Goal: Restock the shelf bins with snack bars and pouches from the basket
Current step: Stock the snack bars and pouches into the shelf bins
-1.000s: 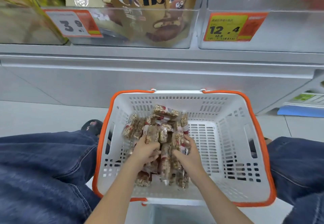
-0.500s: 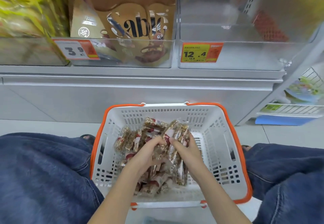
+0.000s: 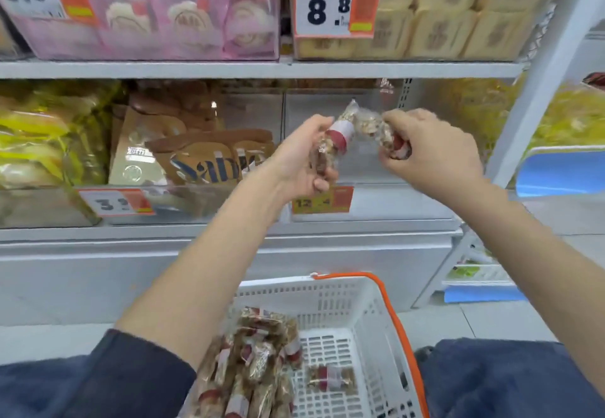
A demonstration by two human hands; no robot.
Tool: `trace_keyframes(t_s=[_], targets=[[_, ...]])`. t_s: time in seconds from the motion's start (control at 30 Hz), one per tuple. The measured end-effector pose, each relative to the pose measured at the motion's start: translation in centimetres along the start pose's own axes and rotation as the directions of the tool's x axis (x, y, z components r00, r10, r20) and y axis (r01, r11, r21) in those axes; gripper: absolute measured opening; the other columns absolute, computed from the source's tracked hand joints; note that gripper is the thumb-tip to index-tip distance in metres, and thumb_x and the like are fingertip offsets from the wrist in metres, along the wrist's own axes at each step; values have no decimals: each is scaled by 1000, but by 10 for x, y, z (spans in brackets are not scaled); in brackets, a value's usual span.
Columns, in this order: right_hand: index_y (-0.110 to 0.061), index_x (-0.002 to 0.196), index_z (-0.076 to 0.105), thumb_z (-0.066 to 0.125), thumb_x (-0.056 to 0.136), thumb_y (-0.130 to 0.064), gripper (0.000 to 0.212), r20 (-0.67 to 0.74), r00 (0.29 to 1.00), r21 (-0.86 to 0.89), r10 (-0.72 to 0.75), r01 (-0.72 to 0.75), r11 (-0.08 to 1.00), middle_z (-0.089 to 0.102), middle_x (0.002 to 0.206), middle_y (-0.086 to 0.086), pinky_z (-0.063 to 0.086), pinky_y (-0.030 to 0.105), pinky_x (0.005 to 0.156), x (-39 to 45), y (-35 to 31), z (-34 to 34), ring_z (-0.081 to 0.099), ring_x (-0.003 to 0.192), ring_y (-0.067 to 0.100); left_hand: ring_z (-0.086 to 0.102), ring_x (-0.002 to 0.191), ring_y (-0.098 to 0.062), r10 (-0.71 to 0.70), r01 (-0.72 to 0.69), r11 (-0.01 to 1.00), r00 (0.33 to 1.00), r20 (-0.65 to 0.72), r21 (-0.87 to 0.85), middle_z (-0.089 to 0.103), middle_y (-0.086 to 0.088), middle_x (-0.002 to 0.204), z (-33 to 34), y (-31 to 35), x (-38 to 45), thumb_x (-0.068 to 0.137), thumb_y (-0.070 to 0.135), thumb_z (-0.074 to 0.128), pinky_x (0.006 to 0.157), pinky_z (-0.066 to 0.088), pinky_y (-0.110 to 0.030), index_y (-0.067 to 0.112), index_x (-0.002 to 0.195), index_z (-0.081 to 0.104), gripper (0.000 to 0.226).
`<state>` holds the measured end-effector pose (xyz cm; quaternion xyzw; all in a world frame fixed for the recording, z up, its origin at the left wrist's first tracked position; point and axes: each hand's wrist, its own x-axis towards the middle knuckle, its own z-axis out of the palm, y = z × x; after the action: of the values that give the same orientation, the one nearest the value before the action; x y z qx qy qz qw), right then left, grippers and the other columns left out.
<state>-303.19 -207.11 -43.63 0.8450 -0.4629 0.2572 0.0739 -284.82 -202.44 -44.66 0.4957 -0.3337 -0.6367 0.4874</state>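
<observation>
Both hands now up from basket (image 3: 366, 290), left hand (image 3: 304, 159) and right hand (image 3: 425, 152) each clutching snack bars (image 3: 340, 129).

The left hand (image 3: 302, 155) covers the lower part of its snack bars (image 3: 337, 133), so how many it holds cannot be told; the right hand (image 3: 429, 152) likewise hides most of its bar (image 3: 376, 129). At six o'clock the basket (image 3: 370, 313) is cut by the bottom edge, its left side behind the left forearm. The "12.4" price tag (image 3: 322, 201) is motion-blurred and partly behind the left hand. At nine o'clock the yellow packs (image 3: 36, 142) smear beyond reading.
</observation>
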Motion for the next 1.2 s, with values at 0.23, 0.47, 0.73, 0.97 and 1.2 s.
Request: trace_keyframes(t_s=[0.23, 0.47, 0.73, 0.97, 1.2], targets=[[-36, 123, 48, 56, 84, -34, 40, 405, 872, -253, -276, 397, 882, 53, 116, -2, 40, 30, 67, 69, 45, 81, 56, 104, 27, 47, 63, -15, -199, 336, 795, 931, -307, 506, 49, -6, 71, -8, 39, 112, 95, 13, 50, 55, 43, -21, 7, 74, 47, 22], [-37, 146, 22, 79, 72, -38, 93, 648, 655, 365, -390, 183, 913, 30, 150, -4, 31, 22, 95, 102, 42, 160, 35, 131, 19, 58, 75, -26, -47, 356, 628, 905, -423, 692, 58, -15, 93, -39, 29, 190, 90, 19, 62, 55, 46, -30, 1, 94, 56, 19], [-28, 144, 28, 76, 75, -34, 85, 855, 487, 210, -178, -13, 978, 46, 137, -4, 42, 26, 99, 98, 113, 155, 51, 118, 15, 34, 131, -37, 331, 402, 229, 824, -459, 886, 32, -20, 142, -49, -2, 214, 89, 5, 52, 104, 38, -42, 5, 138, 30, 53], [-30, 126, 42, 79, 71, -25, 66, 729, 672, 270, -132, -105, 957, 55, 111, -5, 43, 23, 72, 87, 121, 157, 55, 91, 14, 33, 137, -24, -332, 19, -121, 941, -58, 993, 15, -1, 158, -35, -14, 175, 88, 16, 57, 104, 38, -34, 28, 152, 4, 83], [-20, 120, 48, 78, 73, -20, 56, 596, 799, 185, -81, -39, 982, 58, 111, 10, 45, 30, 72, 99, 111, 161, 51, 100, 26, 52, 115, -27, -29, 32, -233, 999, -40, 972, 52, -10, 131, -45, -26, 176, 87, 27, 64, 95, 47, -39, 12, 135, 45, 54]])
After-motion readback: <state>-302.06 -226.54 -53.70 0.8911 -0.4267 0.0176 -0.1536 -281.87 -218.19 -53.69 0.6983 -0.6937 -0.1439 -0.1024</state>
